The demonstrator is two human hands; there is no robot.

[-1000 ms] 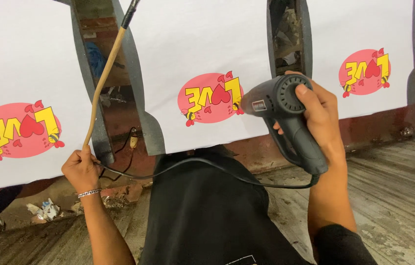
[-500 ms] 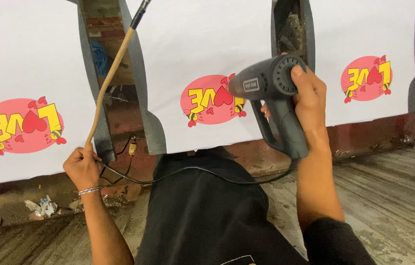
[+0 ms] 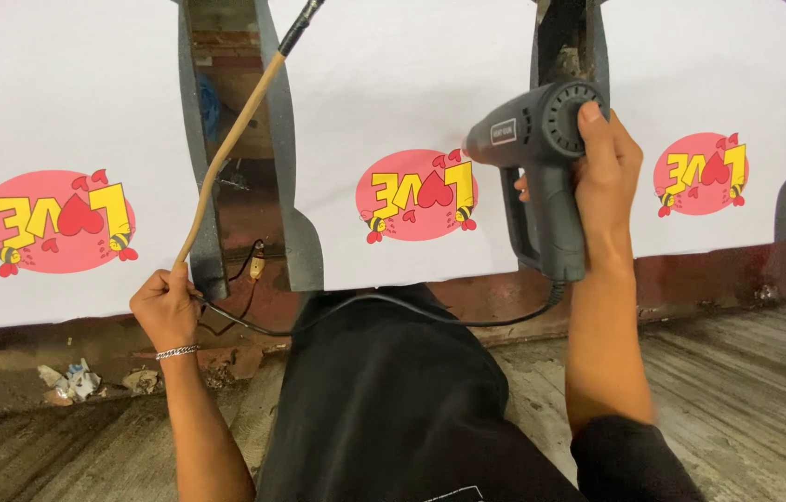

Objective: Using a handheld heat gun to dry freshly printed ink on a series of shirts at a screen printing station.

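**Heat gun raised at the middle white sheet, stick held in the other hand**

Nearest the camera, the person's black-clad leg (image 3: 384, 400) is filling the lower middle of the view and hiding the floor behind it; the black sleeve at the lower right is running off the frame's edge. The left hand (image 3: 165, 307), wearing a thin bracelet, is clenching its fingers around the lower end of a long tan stick (image 3: 226, 153), whose dark upper tip is leaving the picture at the top. The right hand (image 3: 602, 163) is gripping the handle of a dark grey heat gun (image 3: 537, 149), thumb lying on the round vented back; the index finger is hidden behind the handle. The gun's muzzle is pointing left, just beside the middle sticker (image 3: 416, 195). Its black cord (image 3: 365, 311) is hanging from the handle and sagging across the leg toward the left hand.

Beyond, three white sheets are hanging in a row, well apart, each bearing a pink oval sticker with yellow shapes, a red heart and small bees: the left sticker (image 3: 58, 221), the middle one, and the right sticker (image 3: 702, 174). Grey strips are edging the dark gaps between sheets. Crumpled paper scraps (image 3: 67, 379) are lying on the worn plank floor (image 3: 746, 390) at lower left.
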